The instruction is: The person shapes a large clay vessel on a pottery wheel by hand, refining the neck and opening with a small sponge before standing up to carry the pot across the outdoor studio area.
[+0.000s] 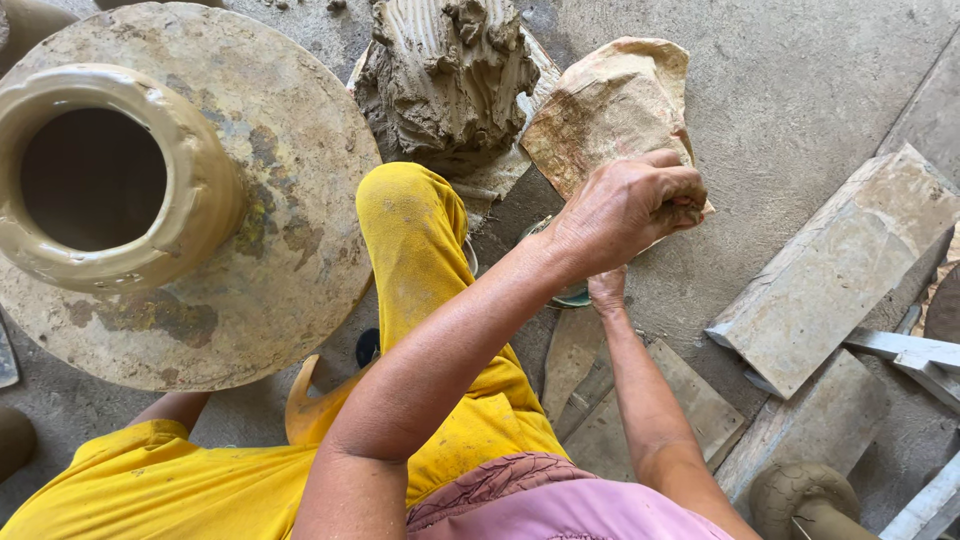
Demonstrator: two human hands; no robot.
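My left hand (625, 205) is curled into a fist at the lower edge of a crumpled, stained tan sheet (610, 100) and seems to grip that edge. My right hand (607, 288) reaches up from below and is almost wholly hidden under the left one; only its wrist shows. A small round dish (572, 296) peeks out beneath both hands. A big lump of wet, scored clay (450, 70) sits just left of the sheet. My yellow-trousered knee (410, 230) lies between the hands and the wheel.
A wide-mouthed clay pot (95, 180) stands on a round, mud-stained disc (290, 150) at the left. Grey stone slabs (830, 270) and flat boards (640, 410) lie on the concrete floor at the right. A small clay piece (800, 495) sits at the bottom right.
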